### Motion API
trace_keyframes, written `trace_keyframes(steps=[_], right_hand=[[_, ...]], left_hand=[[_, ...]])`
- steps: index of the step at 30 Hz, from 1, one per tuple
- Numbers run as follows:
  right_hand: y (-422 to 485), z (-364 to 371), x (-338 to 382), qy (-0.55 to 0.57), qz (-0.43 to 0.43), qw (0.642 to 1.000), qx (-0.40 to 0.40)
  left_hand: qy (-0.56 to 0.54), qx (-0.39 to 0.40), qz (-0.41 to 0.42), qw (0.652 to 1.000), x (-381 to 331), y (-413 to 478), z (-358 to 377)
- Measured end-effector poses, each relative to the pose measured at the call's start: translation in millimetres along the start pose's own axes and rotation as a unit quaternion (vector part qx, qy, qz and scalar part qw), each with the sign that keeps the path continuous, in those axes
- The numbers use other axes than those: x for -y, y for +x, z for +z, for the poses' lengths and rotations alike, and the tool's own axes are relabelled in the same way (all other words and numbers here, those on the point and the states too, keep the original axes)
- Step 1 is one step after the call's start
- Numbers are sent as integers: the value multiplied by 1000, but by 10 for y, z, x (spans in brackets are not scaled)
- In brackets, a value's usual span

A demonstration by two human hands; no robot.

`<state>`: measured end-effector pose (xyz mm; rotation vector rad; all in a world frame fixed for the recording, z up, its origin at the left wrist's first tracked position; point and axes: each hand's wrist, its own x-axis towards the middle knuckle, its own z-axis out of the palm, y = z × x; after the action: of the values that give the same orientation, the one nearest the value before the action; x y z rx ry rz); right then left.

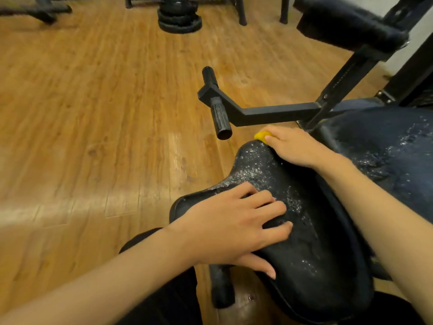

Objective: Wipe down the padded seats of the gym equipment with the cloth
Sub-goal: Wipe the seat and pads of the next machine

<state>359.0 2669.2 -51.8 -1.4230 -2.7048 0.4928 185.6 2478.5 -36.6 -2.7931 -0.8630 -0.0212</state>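
Note:
A black padded seat (311,249) fills the lower right, speckled with wet droplets. My left hand (236,228) lies flat on its near left part, fingers spread, holding nothing. My right hand (293,146) is at the seat's far tip, closed on a yellow cloth (262,136) of which only a small corner shows past the fingers. A second dark pad (386,141), also wet, lies just right of the right hand.
A black metal arm with two round pegs (218,106) juts left just beyond the seat's tip. A black roller pad (346,22) hangs at top right. Stacked weight plates (179,18) and frame legs stand on the wooden floor (93,113) farther back.

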Motion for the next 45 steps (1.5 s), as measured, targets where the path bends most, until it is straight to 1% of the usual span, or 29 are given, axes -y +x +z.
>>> trace_keyframes(steps=[3, 5, 7, 8, 9, 10, 12, 14, 16, 18, 19, 20, 22, 24, 25, 28, 29, 30, 31, 33, 34, 37, 39, 41, 42, 44, 45], right_hand=[[170, 30, 509, -83, -84, 992, 47], [78, 129, 854, -137, -156, 975, 82], [-40, 146, 974, -111, -205, 966, 113], [-42, 104, 899, -67, -215, 966, 128], [-10, 55, 754, -20, -207, 969, 134], [43, -11, 559, 17, -179, 976, 126], [118, -148, 201, 70, -95, 989, 85], [167, -149, 8, 77, -36, 995, 55], [215, -89, 97, 60, -20, 996, 57], [210, -40, 403, 33, -64, 994, 83], [193, 2, 573, 9, -108, 988, 106], [156, 46, 740, -23, -155, 978, 135], [55, 58, 996, -80, -216, 952, 200], [17, -67, 958, -51, -253, 937, 234], [27, -158, 834, -30, -251, 939, 234], [75, -369, 499, -7, -198, 962, 189], [62, -346, 497, -9, -195, 964, 182], [59, -284, 562, -17, -211, 960, 184], [54, -208, 676, -37, -238, 949, 203], [49, -90, 994, -40, -270, 921, 278], [66, -36, 1133, -9, -281, 907, 314], [120, 112, 1471, 120, -312, 863, 378], [121, 194, 1645, 142, -359, 835, 392], [91, 154, 1591, 139, -393, 824, 383], [78, 86, 1490, 139, -390, 832, 370], [84, -131, 1249, 103, -339, 866, 352], [47, -244, 1089, 89, -317, 878, 347]], left_hand=[[-5, -8, 4, 1000, 13, -4, 5], [-2, -18, 7, 1000, 6, -11, 16], [-1, -23, 10, 1000, 6, -15, 27], [-1, -25, 12, 1000, 8, -16, 28], [0, -25, 14, 1000, 10, -16, 29], [0, -26, 15, 1000, 15, -17, 33], [2, -28, 11, 1000, 20, -20, 38], [1, -31, 11, 999, 16, -18, 39], [3, -32, 15, 999, 19, -20, 45], [6, -38, 18, 999, 17, -19, 46], [4, -39, 19, 999, 7, -19, 45], [3, -40, 21, 999, 1, -19, 48], [5, -38, 24, 999, -5, -25, 56], [5, -39, 26, 999, -9, -29, 62], [7, -39, 26, 999, -9, -29, 64], [18, -49, 28, 998, -7, -30, 81], [19, -54, 28, 998, -4, -31, 82], [20, -58, 28, 998, 0, -33, 84], [22, -59, 29, 998, -1, -31, 82], [23, -57, 33, 998, -9, -22, 81], [22, -55, 36, 998, -16, -19, 80], [23, -55, 41, 997, -10, -24, 90], [23, -60, 37, 997, 5, -34, 83], [29, -62, 36, 997, 16, -36, 85], [29, -60, 39, 997, 11, -33, 89], [28, -53, 40, 997, -5, -24, 93], [30, -51, 37, 998, -9, -24, 93]])
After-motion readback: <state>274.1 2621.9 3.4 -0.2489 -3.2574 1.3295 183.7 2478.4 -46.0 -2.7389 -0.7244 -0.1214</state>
